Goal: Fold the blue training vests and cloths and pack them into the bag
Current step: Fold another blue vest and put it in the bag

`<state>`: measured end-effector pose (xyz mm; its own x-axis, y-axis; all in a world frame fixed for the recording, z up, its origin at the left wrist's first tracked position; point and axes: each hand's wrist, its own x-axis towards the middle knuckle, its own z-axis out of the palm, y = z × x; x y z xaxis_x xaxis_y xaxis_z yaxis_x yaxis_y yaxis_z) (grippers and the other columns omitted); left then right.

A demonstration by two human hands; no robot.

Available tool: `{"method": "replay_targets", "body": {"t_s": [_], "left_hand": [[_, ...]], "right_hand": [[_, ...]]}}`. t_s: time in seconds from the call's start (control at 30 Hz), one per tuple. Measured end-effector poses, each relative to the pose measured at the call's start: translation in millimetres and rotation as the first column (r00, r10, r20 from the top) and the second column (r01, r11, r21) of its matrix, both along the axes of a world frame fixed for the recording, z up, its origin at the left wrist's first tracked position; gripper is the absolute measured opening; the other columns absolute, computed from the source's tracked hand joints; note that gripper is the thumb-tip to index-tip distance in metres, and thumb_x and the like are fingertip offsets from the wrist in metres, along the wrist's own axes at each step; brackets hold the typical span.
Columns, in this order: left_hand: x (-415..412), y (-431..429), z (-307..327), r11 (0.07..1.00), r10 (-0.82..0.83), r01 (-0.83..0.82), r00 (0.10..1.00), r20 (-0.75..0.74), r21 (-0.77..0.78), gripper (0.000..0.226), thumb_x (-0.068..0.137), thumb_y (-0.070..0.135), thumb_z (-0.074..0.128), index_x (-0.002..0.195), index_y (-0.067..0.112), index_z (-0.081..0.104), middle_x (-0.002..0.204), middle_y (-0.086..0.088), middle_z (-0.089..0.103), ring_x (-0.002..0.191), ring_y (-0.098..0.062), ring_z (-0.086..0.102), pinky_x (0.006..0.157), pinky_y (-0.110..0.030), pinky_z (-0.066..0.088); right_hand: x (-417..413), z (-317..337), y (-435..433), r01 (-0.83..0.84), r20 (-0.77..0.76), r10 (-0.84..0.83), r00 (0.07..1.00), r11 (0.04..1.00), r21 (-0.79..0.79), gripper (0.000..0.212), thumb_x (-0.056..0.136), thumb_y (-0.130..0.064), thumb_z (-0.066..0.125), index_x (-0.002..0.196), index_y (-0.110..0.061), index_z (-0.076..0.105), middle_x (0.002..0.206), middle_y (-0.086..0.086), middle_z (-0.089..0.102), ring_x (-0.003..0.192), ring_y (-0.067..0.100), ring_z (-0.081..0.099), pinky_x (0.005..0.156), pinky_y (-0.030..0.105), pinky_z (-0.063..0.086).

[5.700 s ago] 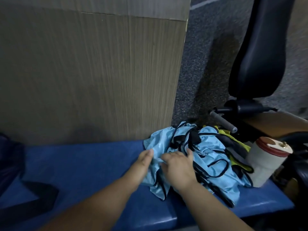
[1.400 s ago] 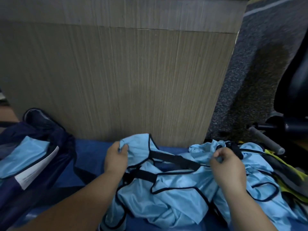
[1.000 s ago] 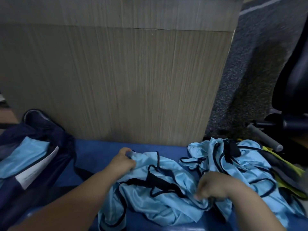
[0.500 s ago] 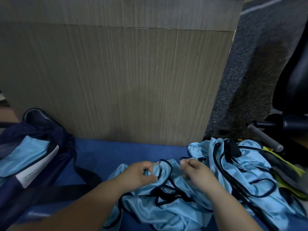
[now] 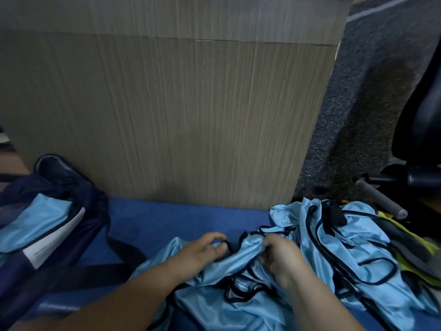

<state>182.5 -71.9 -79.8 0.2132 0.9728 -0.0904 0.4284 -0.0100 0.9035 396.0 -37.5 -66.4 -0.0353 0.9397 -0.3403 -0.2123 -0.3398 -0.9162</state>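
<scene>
Now, with left grip (image 5: 202, 249) pinching black trim (image 5: 228, 245) and right grip (image 5: 279, 256) clenched on the bunched light-blue satin vest (image 5: 214, 299) at 6 o'clock on the blue padded bench (image 5: 179, 218), draw shoulders apart, flatten, fold, then pack into navy bag (image 5: 71, 187) at 9 o'clock.

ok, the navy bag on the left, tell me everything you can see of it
The navy bag is soft dark fabric, slumped open at the left end of the blue bench, close by the wood panel. Inside lie light blue cloth and a white printed sheet. A black strap seems to run from it across the bench. The frame cuts off its left part.
</scene>
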Motion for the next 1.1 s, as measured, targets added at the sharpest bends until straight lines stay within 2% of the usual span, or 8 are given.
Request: {"method": "replay_targets", "body": {"t_s": [0.17,0.3,0.43,0.63,0.8,0.93,1.03,1.1], "left_hand": [[5.1,5.3,-3.7,0.989,0.13,-0.114,0.975,-0.181,0.092,0.027,0.09,0.059,0.054,0.094,0.038,0.071,0.099,0.017,0.071,0.094,0.004,0.063,0.095,-0.027,0.049],[13.0,3.7,1.3,0.979,0.105,-0.061,0.97,-0.22,0.197,0.04,0.08,0.073,0.048,0.064,0.042,0.066,0.079,0.011,0.063,0.079,0.0,0.059,0.084,-0.033,0.05],[28.3,2.7,24.0,0.991,0.105,-0.105,0.994,0.006,0.087,0.064,0.087,0.077,0.029,0.091,0.033,0.076,0.096,0.016,0.072,0.095,0.004,0.063,0.089,-0.02,0.042],[46.3,8.9,46.9,0.991,0.132,-0.131,0.974,0.186,-0.015,0.022,0.089,0.045,0.065,0.103,0.029,0.071,0.104,0.009,0.073,0.101,-0.007,0.066,0.09,-0.023,0.049],[48.0,13.0,47.5,0.996,0.079,-0.067,0.965,0.249,-0.058,0.025,0.085,0.031,0.073,0.108,0.031,0.064,0.107,0.004,0.072,0.101,-0.008,0.067,0.093,-0.026,0.05],[43.6,19.6,41.8,0.985,0.166,-0.157,0.973,-0.161,0.069,0.009,0.093,0.035,0.061,0.102,0.034,0.061,0.113,0.012,0.066,0.105,-0.007,0.061,0.097,-0.027,0.047],[30.5,21.7,30.4,0.982,0.189,-0.167,0.787,-0.587,0.091,0.025,0.093,0.047,0.055,0.115,0.037,0.056,0.123,0.014,0.06,0.116,-0.013,0.055,0.103,-0.037,0.042],[22.5,20.1,21.8,0.985,0.151,-0.168,0.69,-0.708,0.046,0.053,0.086,0.057,0.059,0.132,0.034,0.046,0.136,0.008,0.051,0.126,-0.018,0.046,0.106,-0.038,0.038]], "right_hand": [[18.2,21.7,-5.5,-0.071,-0.468,0.074,0.88,0.997,0.026,0.022,0.067,-0.014,0.061,0.086,-0.004,0.06,0.082,0.012,0.064,0.069,0.026,0.065,0.075,0.037,0.054],[18.1,28.8,-13.7,-0.174,-0.239,0.191,0.952,0.981,0.089,0.036,0.08,-0.017,0.071,0.107,0.006,0.065,0.107,0.028,0.069,0.096,0.038,0.067,0.089,0.047,0.054],[10.0,27.7,-20.2,-0.227,-0.096,0.253,0.963,0.948,0.224,0.022,0.08,0.006,0.065,0.101,0.0,0.058,0.09,0.024,0.068,0.076,0.032,0.068,0.071,0.04,0.058],[1.4,26.4,-26.2,-0.321,0.074,0.315,0.946,0.883,0.342,0.061,0.083,0.012,0.064,0.128,-0.028,0.052,0.084,0.008,0.071,0.083,0.024,0.069,0.077,0.032,0.058],[2.3,26.8,-24.4,-0.205,0.068,0.194,0.979,0.905,0.372,0.039,0.087,0.004,0.064,0.117,-0.02,0.064,0.096,0.008,0.074,0.094,0.024,0.071,0.086,0.034,0.055],[12.2,27.5,-15.1,0.057,0.053,-0.084,0.995,0.917,0.396,0.016,0.092,-0.006,0.063,0.092,-0.016,0.075,0.09,-0.003,0.075,0.091,0.013,0.067,0.081,0.024,0.05],[27.4,31.1,-10.4,0.28,-0.037,-0.288,0.957,0.881,0.381,0.009,0.092,-0.018,0.065,0.086,-0.018,0.073,0.088,-0.003,0.073,0.086,0.011,0.067,0.082,0.027,0.049],[34.1,31.8,-9.0,0.353,0.096,-0.428,0.898,0.836,0.42,0.003,0.089,-0.022,0.068,0.091,-0.02,0.07,0.087,-0.002,0.069,0.08,0.015,0.063,0.077,0.03,0.049]]}}
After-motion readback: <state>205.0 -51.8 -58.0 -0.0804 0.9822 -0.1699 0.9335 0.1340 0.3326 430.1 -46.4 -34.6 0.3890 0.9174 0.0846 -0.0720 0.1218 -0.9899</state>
